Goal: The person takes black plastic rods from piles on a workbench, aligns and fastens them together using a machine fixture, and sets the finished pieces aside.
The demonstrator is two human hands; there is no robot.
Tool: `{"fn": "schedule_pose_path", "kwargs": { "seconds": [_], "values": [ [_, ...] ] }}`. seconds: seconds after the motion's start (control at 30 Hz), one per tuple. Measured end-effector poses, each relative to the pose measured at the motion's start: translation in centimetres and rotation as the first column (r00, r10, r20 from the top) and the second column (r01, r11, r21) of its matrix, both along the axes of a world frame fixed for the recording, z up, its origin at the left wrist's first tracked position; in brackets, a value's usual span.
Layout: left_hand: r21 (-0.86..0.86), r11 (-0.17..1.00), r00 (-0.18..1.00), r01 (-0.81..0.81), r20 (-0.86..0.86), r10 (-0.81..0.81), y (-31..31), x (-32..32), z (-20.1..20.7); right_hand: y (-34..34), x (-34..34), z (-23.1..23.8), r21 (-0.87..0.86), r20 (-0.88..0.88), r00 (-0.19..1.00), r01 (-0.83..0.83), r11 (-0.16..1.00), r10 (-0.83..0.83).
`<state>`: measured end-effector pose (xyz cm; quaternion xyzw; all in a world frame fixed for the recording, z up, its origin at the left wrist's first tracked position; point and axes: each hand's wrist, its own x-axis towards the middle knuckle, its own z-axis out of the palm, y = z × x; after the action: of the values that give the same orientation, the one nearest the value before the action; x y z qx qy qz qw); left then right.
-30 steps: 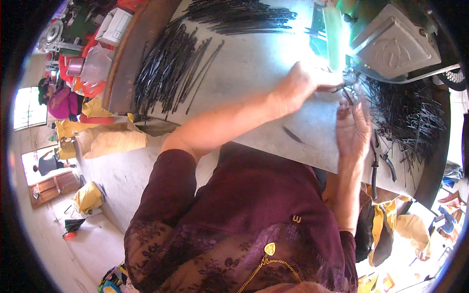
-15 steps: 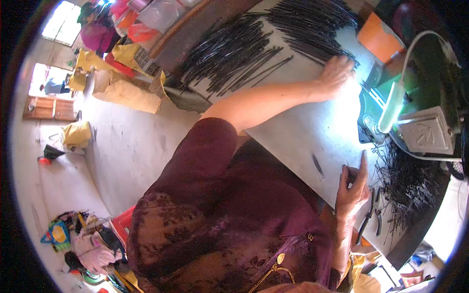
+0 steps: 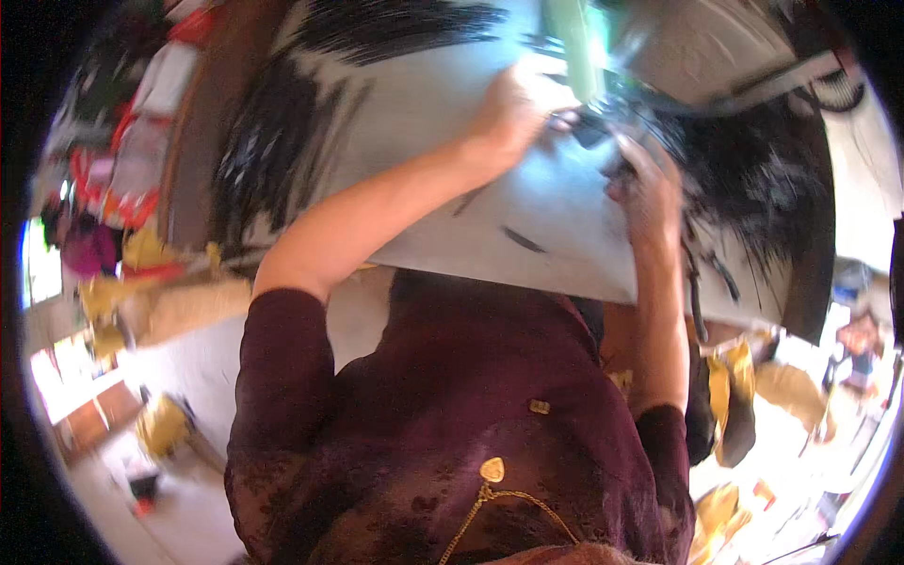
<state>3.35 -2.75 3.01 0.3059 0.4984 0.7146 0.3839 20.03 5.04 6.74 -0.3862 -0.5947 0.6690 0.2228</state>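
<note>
Under the lit lamp (image 3: 578, 56) my left hand (image 3: 516, 113) is closed, its fingertips pinched beside a small dark metal part (image 3: 591, 128). Whatever those fingers hold is lost in blur and glare. My right hand (image 3: 652, 184) comes up from the other side, fingers curled and forefinger reaching to the same dark part; what it grips, if anything, I cannot make out. Black thin rods (image 3: 273, 141) lie in a loose bundle left of my left arm, and another bundle of black rods (image 3: 395, 26) lies farther back. Pliers (image 3: 697, 273) with dark handles rest beside my right wrist.
A tangled heap of short black pieces (image 3: 753, 169) covers the table's right side. A grey metal plate (image 3: 702, 47) stands behind the lamp. One flat dark strip (image 3: 523, 239) lies on the pale tabletop (image 3: 565, 254) near its front edge. Yellow bags (image 3: 730, 395) are below right.
My left hand has come from the far rod bundle to the spot under the lamp. My right hand has moved up to meet it. The whole view has turned and shifted.
</note>
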Motion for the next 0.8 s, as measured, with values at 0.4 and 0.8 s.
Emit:
{"fn": "schedule_pose_path", "kwargs": {
  "seconds": [0.4, 0.8],
  "values": [
    [0.060, 0.997, 0.977, 0.045, 0.207, -0.056, 2.2, 2.7, -0.7, 1.3, -0.5, -1.5, -0.013, -0.156, 0.987, 0.035, 0.999, -0.037],
    [0.069, 0.998, 0.981, 0.002, 0.194, -0.016, 2.2, 3.2, 0.0, 0.9, -0.4, -1.1, 0.010, -0.194, 0.981, 0.015, 1.000, -0.013]
  ]
}}
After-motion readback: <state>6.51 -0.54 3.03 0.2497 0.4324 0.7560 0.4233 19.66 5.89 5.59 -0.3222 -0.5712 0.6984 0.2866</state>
